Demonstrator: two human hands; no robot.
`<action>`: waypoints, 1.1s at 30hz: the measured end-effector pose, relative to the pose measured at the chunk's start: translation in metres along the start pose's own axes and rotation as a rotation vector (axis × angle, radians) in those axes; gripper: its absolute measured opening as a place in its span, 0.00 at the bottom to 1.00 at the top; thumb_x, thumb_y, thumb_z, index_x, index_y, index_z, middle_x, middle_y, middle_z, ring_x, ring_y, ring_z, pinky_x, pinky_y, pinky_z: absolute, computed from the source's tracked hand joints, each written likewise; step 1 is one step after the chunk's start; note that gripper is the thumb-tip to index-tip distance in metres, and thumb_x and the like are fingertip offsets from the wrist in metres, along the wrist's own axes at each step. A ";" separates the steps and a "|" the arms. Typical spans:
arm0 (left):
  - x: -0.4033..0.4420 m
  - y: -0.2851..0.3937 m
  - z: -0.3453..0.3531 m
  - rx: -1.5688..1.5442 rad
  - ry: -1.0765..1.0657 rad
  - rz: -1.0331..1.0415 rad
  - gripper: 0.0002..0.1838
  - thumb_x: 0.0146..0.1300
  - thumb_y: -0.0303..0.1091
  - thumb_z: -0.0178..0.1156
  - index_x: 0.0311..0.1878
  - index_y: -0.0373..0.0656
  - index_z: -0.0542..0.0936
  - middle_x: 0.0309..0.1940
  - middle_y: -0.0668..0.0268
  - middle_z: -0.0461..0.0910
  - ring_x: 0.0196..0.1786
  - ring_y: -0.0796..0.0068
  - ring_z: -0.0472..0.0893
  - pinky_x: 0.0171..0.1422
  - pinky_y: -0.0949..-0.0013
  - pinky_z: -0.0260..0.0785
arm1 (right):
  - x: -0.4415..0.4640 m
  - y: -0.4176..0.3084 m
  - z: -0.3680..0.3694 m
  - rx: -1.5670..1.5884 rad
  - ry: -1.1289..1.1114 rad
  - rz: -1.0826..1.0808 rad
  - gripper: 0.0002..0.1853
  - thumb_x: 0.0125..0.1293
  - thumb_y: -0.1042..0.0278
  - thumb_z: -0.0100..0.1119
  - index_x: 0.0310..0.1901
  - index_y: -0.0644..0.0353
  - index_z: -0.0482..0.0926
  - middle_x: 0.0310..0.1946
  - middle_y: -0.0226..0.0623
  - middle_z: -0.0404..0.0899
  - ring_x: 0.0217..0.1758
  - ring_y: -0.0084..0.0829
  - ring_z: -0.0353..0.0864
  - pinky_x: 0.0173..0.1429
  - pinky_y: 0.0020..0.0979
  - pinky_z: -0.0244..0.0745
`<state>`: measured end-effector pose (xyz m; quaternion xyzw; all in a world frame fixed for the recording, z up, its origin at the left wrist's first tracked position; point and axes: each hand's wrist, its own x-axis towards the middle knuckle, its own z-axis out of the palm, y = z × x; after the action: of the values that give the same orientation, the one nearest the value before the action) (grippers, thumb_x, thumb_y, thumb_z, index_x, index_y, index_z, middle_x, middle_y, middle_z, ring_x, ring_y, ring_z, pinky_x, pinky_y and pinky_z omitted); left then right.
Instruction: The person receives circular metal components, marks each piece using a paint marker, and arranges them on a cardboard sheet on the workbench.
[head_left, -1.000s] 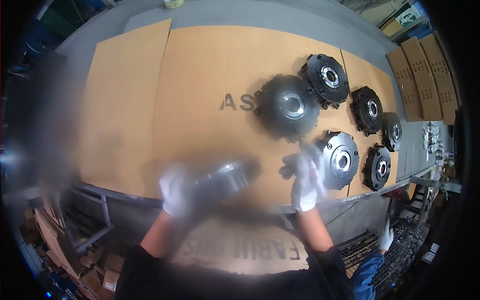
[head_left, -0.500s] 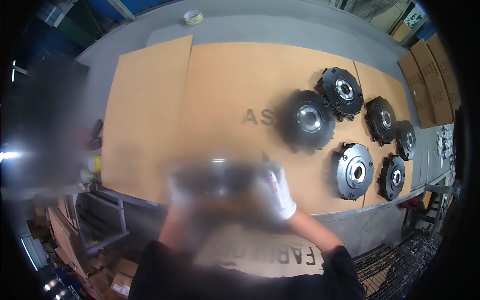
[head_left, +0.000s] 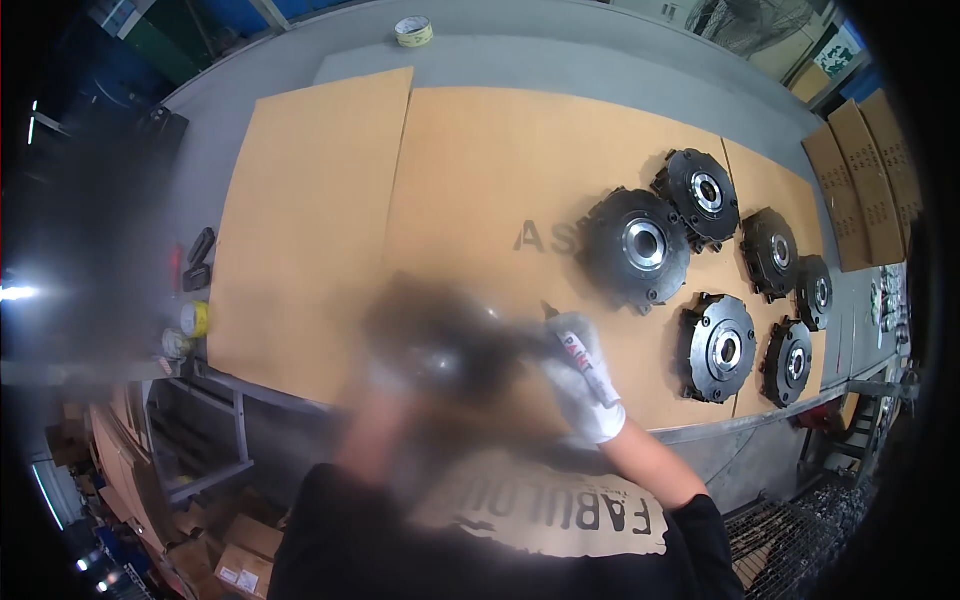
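Observation:
A dark round part (head_left: 445, 335), badly blurred, is held above the cardboard (head_left: 480, 180) near the table's front edge. My left hand (head_left: 390, 375), in a white glove, is smeared at its left side, its fingers hidden. My right hand (head_left: 575, 375), gloved too, is closed around a white paint marker (head_left: 585, 365) with red lettering, its dark tip pointing up and left, and is at the part's right side. Several black discs with silver centres lie to the right, among them a large one (head_left: 640, 245) and a grey-faced one (head_left: 720, 348).
A tape roll (head_left: 413, 32) is at the back of the grey table. Cartons (head_left: 850, 185) stand at the far right. A dark tool (head_left: 200, 260) and a yellow roll (head_left: 195, 319) lie at the left. Below right is a wire rack (head_left: 780, 540). Blur covers the far left.
My right hand came to the part's right side, and the marker now shows clearly in it. The held part has changed its tilt. The view has shifted left, and the blue-sleeved person's hand has left it.

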<state>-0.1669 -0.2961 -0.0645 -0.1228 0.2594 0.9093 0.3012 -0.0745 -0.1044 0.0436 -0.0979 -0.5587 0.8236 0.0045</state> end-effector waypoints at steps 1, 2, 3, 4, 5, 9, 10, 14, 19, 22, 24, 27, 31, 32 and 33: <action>-0.006 0.000 -0.002 0.007 0.006 -0.002 0.16 0.61 0.39 0.44 0.46 0.38 0.71 0.41 0.59 0.76 0.43 0.64 0.77 0.46 0.62 0.73 | -0.003 -0.002 0.001 0.150 -0.071 -0.032 0.22 0.56 0.77 0.55 0.50 0.58 0.58 0.56 0.50 0.63 0.59 0.37 0.64 0.59 0.35 0.61; -0.011 0.001 -0.002 0.020 0.008 -0.001 0.16 0.61 0.39 0.44 0.47 0.38 0.71 0.41 0.59 0.75 0.43 0.64 0.77 0.46 0.62 0.73 | -0.006 -0.005 0.003 0.301 -0.143 -0.066 0.21 0.56 0.77 0.54 0.50 0.57 0.58 0.56 0.50 0.63 0.59 0.38 0.63 0.60 0.35 0.60; -0.014 0.002 -0.004 0.030 0.010 0.002 0.16 0.62 0.38 0.44 0.47 0.38 0.71 0.42 0.59 0.75 0.43 0.64 0.77 0.47 0.62 0.73 | -0.007 -0.015 0.009 0.401 -0.170 -0.040 0.23 0.54 0.76 0.56 0.50 0.55 0.58 0.57 0.52 0.60 0.60 0.40 0.62 0.62 0.35 0.58; -0.018 0.002 -0.004 0.035 0.011 0.000 0.16 0.62 0.38 0.43 0.47 0.38 0.71 0.42 0.59 0.75 0.43 0.64 0.77 0.47 0.62 0.73 | -0.008 -0.019 0.012 0.399 -0.167 -0.042 0.23 0.54 0.76 0.56 0.50 0.55 0.58 0.57 0.52 0.60 0.60 0.40 0.62 0.62 0.35 0.58; -0.021 0.001 -0.004 0.030 0.011 -0.004 0.16 0.62 0.38 0.43 0.47 0.38 0.71 0.42 0.58 0.75 0.43 0.64 0.77 0.47 0.62 0.73 | -0.010 -0.023 0.014 0.489 -0.147 0.001 0.24 0.53 0.74 0.58 0.50 0.55 0.58 0.58 0.54 0.59 0.61 0.42 0.61 0.63 0.36 0.56; -0.027 -0.003 0.001 0.012 -0.008 -0.023 0.17 0.63 0.38 0.41 0.48 0.38 0.70 0.43 0.58 0.75 0.43 0.64 0.77 0.48 0.62 0.73 | -0.016 -0.019 0.013 0.547 -0.083 -0.026 0.27 0.51 0.70 0.59 0.51 0.55 0.58 0.59 0.58 0.55 0.64 0.46 0.55 0.66 0.38 0.50; -0.027 -0.006 0.004 0.005 -0.012 -0.023 0.17 0.63 0.38 0.41 0.48 0.38 0.70 0.43 0.58 0.75 0.43 0.64 0.76 0.48 0.62 0.72 | -0.015 -0.015 0.011 0.542 -0.078 -0.029 0.27 0.51 0.70 0.59 0.51 0.55 0.58 0.59 0.58 0.55 0.64 0.46 0.55 0.66 0.38 0.50; -0.014 -0.006 0.021 -0.044 -0.022 -0.031 0.17 0.64 0.38 0.39 0.49 0.38 0.69 0.43 0.58 0.74 0.43 0.64 0.76 0.48 0.62 0.72 | -0.005 -0.001 -0.002 0.531 -0.047 -0.177 0.25 0.53 0.70 0.55 0.52 0.56 0.57 0.59 0.58 0.53 0.65 0.47 0.52 0.67 0.39 0.48; -0.008 0.013 0.042 0.989 0.083 0.290 0.17 0.65 0.37 0.38 0.49 0.37 0.69 0.43 0.58 0.74 0.43 0.63 0.76 0.49 0.62 0.72 | 0.014 0.011 -0.026 0.620 0.130 -0.083 0.20 0.56 0.69 0.53 0.50 0.53 0.60 0.56 0.49 0.61 0.59 0.41 0.62 0.62 0.35 0.57; 0.036 0.015 -0.016 1.696 0.084 0.392 0.19 0.62 0.39 0.38 0.46 0.38 0.72 0.40 0.58 0.76 0.42 0.62 0.77 0.46 0.60 0.73 | 0.021 0.017 -0.041 0.708 0.141 -0.054 0.16 0.58 0.68 0.52 0.48 0.51 0.63 0.55 0.46 0.63 0.58 0.39 0.64 0.61 0.36 0.59; 0.068 0.019 -0.001 0.775 0.062 0.186 0.20 0.61 0.41 0.37 0.45 0.39 0.73 0.41 0.58 0.76 0.44 0.62 0.76 0.46 0.59 0.73 | 0.019 0.016 -0.046 0.738 0.206 -0.117 0.14 0.59 0.67 0.50 0.47 0.51 0.63 0.56 0.47 0.63 0.60 0.41 0.62 0.63 0.38 0.57; 0.095 0.033 0.072 0.056 0.223 0.006 0.20 0.60 0.42 0.36 0.45 0.42 0.74 0.42 0.59 0.76 0.45 0.63 0.76 0.46 0.58 0.73 | -0.001 0.014 -0.058 0.689 0.229 -0.169 0.14 0.60 0.65 0.49 0.48 0.51 0.63 0.56 0.49 0.61 0.63 0.42 0.58 0.65 0.41 0.54; 0.147 0.033 0.068 0.831 0.265 0.270 0.20 0.60 0.41 0.35 0.45 0.45 0.74 0.43 0.62 0.76 0.46 0.65 0.75 0.48 0.59 0.72 | -0.037 0.013 -0.072 0.580 0.308 -0.254 0.17 0.60 0.62 0.50 0.49 0.52 0.62 0.57 0.51 0.61 0.64 0.45 0.57 0.65 0.44 0.52; 0.150 0.035 0.084 0.183 0.363 0.030 0.20 0.60 0.41 0.35 0.45 0.44 0.74 0.44 0.63 0.76 0.47 0.65 0.75 0.49 0.59 0.71 | -0.045 0.013 -0.076 0.541 0.355 -0.259 0.18 0.59 0.61 0.51 0.49 0.53 0.61 0.57 0.51 0.61 0.63 0.46 0.57 0.65 0.45 0.52; 0.158 0.035 0.078 0.162 0.381 0.036 0.20 0.60 0.41 0.35 0.47 0.44 0.73 0.45 0.63 0.75 0.48 0.65 0.75 0.50 0.60 0.70 | -0.052 0.012 -0.077 0.545 0.361 -0.266 0.18 0.59 0.61 0.51 0.49 0.53 0.61 0.57 0.51 0.61 0.63 0.46 0.57 0.65 0.45 0.52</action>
<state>-0.3182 -0.2008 -0.0455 -0.2633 0.3861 0.8511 0.2391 -0.0091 -0.0439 0.0127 -0.1635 -0.3163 0.9040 0.2366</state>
